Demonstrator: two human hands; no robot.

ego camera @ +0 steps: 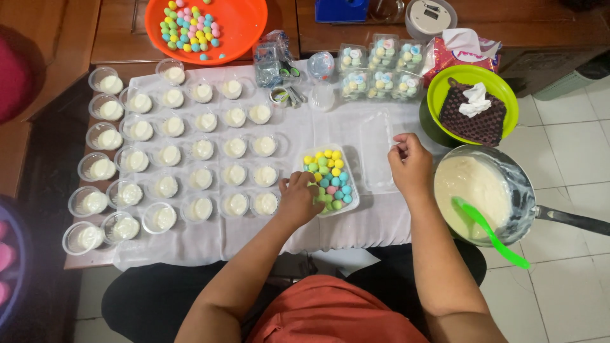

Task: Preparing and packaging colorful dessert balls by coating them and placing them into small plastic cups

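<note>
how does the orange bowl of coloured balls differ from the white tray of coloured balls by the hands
The round orange plastic bowl is large and only partly filled, its small pastel balls heaped at one side; the rectangular white tray is smaller and packed full of balls. The bowl sits untouched at the far edge, while the left hand rests its fingers in the tray, with the right hand close beside it. Both hold mixed yellow, green, blue and pink balls.

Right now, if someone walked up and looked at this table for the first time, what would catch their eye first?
Probably the rows of small clear cups of cream filling, spread over the white cloth on the left. Next, the tray of pastel coloured balls at centre, where the left hand reaches in while the right hand hovers beside it. The orange bowl of the same balls at top and the pan of cream with a green spatula at right also stand out.
</note>
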